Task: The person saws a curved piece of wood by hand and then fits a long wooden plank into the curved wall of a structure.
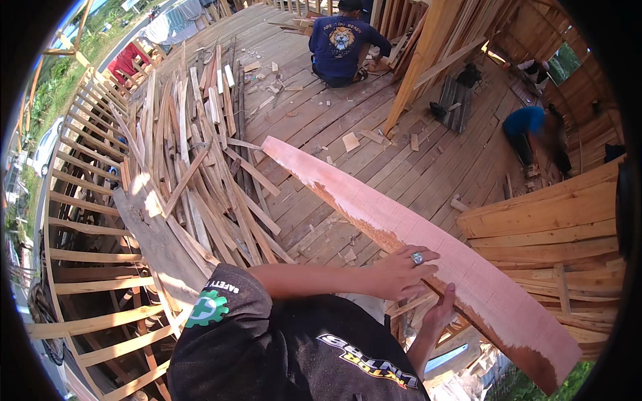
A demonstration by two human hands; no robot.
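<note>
A long, curved, reddish wooden plank (374, 200) slants across the view from the upper middle to the lower right. Its upper face is pale pink, with a rough brown strip along the near edge. My left hand (404, 271), with a ring on one finger, lies over that near edge with its fingers bent onto the face. Just below and to the right, my right hand (436, 317) grips the same edge, thumb on top. The right hand's other fingers are mostly hidden under the plank.
Loose wooden strips (194, 160) pile up at left beside open slatted framing (93, 254). One person (341, 47) squats at the back; another (528, 130) bends at right. A slanted post (424, 63) stands beyond the plank. Offcuts (351, 141) litter the board floor (394, 157). Thick timbers (545, 210) flank the right.
</note>
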